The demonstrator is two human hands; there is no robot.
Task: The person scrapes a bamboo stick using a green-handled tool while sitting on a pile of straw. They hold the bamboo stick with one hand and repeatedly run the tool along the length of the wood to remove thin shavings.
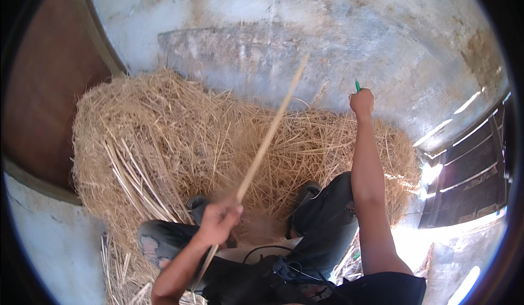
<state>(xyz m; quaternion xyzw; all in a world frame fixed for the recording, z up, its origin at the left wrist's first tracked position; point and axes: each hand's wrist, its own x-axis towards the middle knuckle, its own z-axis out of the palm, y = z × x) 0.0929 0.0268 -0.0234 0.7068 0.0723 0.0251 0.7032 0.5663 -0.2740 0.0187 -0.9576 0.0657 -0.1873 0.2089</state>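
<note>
My left hand (219, 221) is closed around a long pale stick (271, 133), which looks like split bamboo or cane. The stick slants from my lap up to the right, its far end in front of the wall. My right arm is stretched far forward, and my right hand (362, 102) is closed on a slim green object (357, 85) with a narrow tip. Most of that object is hidden in the fist, so its kind does not show. Some cut strips (131, 176) lie bundled on the straw to the left of my knees.
A deep heap of dry straw (180, 119) spreads before my legs (327, 212). Behind it rises a stained, pale blue wall (262, 10). A brown doorway panel (54, 86) stands at left. Dark slatted boards (464, 174) let bright light in at right. A black cord (267, 246) crosses my lap.
</note>
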